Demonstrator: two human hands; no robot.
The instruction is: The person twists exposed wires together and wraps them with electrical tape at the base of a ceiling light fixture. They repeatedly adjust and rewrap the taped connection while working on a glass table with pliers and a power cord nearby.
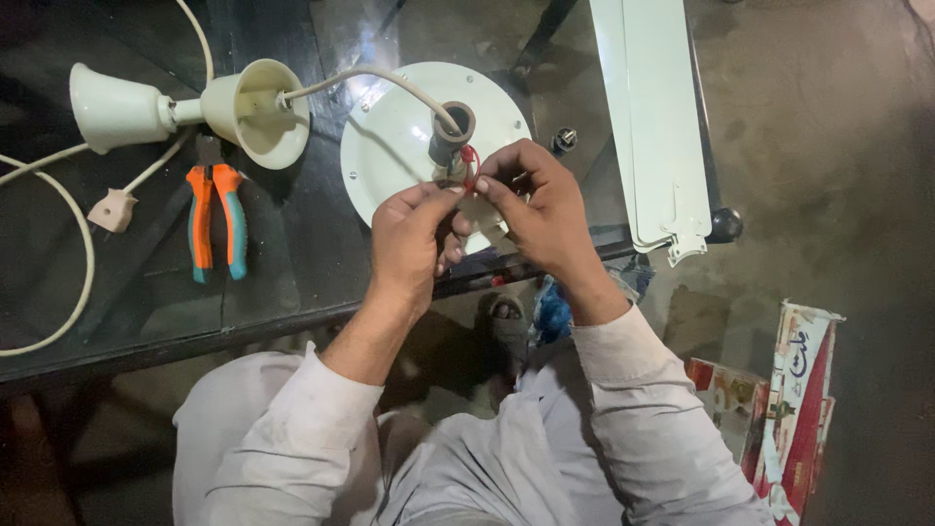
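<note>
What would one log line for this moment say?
left hand: pinching red wire | right hand: same wire | under hands: round white fan motor | pliers: lying unused

Red-and-white carton [794, 409] — open, floor, lower right.

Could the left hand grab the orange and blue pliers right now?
Probably not at once: the left hand is busy pinching the red wire with the right hand. The pliers lie uncovered nearby on the table.
</note>
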